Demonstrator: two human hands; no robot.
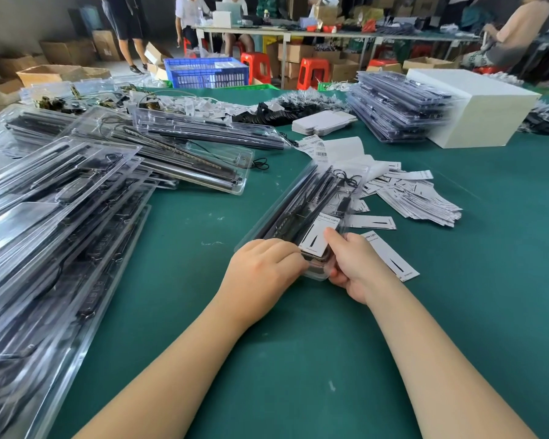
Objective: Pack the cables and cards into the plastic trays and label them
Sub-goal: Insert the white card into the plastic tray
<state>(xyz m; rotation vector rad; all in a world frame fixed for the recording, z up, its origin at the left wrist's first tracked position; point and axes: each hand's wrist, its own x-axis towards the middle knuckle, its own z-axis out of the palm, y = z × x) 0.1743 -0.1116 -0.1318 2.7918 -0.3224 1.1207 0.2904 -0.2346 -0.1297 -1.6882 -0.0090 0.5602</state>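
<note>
A long clear plastic tray (301,204) lies slanted on the green table, holding black strips, a coiled black cable (349,179) and a white card (319,234) at its near end. My left hand (260,270) rests curled over the tray's near left corner, fingertips at the card's edge. My right hand (352,264) grips the near right corner, thumb pressing down on the card. A second white card (390,255) lies on the table just right of my right hand.
Filled clear trays are piled at the left (54,232) and stacked at the back right (396,106) beside a white box (476,106). Loose white cards (415,194) and barcode labels (317,147) are spread behind the tray. People sit at a far table.
</note>
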